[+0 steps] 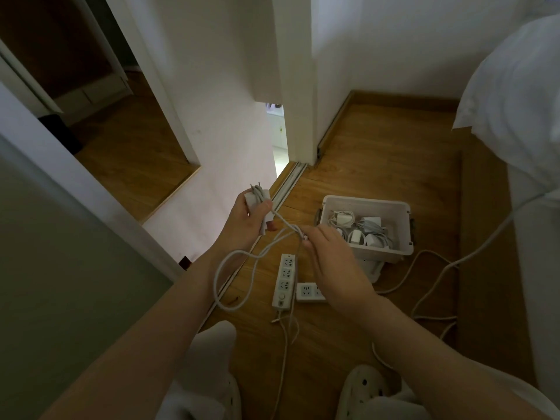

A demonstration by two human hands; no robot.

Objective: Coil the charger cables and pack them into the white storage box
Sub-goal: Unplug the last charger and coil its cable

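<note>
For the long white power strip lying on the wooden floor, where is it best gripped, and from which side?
Judging by its pose, the long white power strip lies flat, sockets up, long sides exposed. Best grip: from above, across its narrow width near the middle, avoiding the cord end nearest the person, where loose cables trail.

White charger [257, 204] and cable [233, 268]; white box [366, 204]; white power strips [285, 280]; brown wood-grain floor [394, 165].

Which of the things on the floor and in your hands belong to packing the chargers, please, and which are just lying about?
Job in hand:
white charger brick in the left hand
its grey cable, pinched by the right hand
white plastic storage box, holding coiled chargers

Lying about:
long white power strip
short white power strip
white pillow
</note>
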